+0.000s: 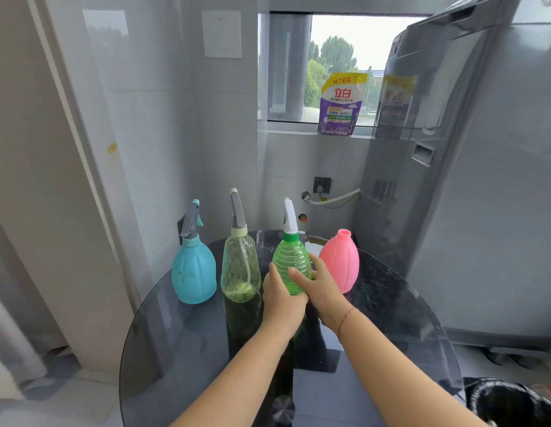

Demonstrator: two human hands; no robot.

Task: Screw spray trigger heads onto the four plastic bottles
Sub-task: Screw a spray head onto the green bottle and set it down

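Observation:
Four plastic bottles stand in a row at the far side of a round dark glass table. The blue bottle at the left carries a grey and blue trigger head. Beside it the clear yellowish bottle has a grey trigger head. The green bottle has a white trigger head with a green collar. My left hand and my right hand both wrap around the green bottle's lower body. At the right, the pink bottle stands with an open neck and no head on it.
A tall grey appliance stands close to the table's right side. A purple and yellow detergent pouch sits on the window sill behind. Grey wall panels rise at the left. A dark rounded object lies at the bottom right.

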